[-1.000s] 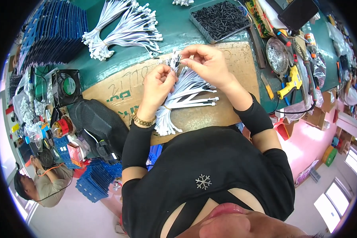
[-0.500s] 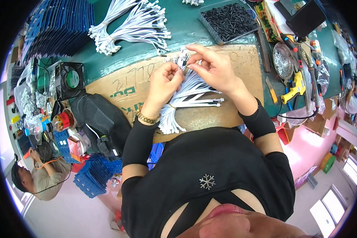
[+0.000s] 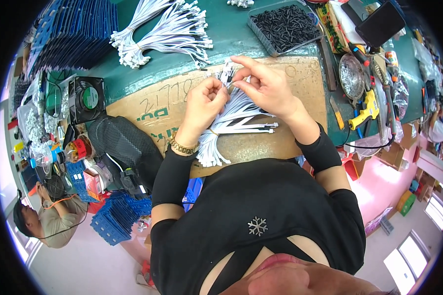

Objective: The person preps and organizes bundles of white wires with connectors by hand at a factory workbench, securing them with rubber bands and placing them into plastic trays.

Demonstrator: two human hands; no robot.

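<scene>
A bundle of white cables (image 3: pixel 238 118) with small connectors at the ends lies on a sheet of cardboard (image 3: pixel 290 142), with a few black strands among the white. My left hand (image 3: pixel 205 102) is closed in a pinch on one of these cables near the bundle's far end. Just right of it, my right hand (image 3: pixel 270 88) has its thumb and fingers drawn together at the cable tips, its index finger reaching out above them. Whatever sits between those right fingertips is too small to make out. Several white and dark connector ends (image 3: pixel 226 73) show between the hands.
Beyond the cardboard lie more tied white cables (image 3: pixel 167 34) and a clear tray of short black tubes (image 3: pixel 285 29). At right are a yellow glue gun (image 3: pixel 366 110), a metal dish (image 3: pixel 352 73) and a phone (image 3: pixel 380 25). A fan (image 3: pixel 87 100) and black bag (image 3: pixel 125 147) stand left.
My right hand's fingertips have shifted very slightly at the cable tips. The left hand keeps its pinch in the same place.
</scene>
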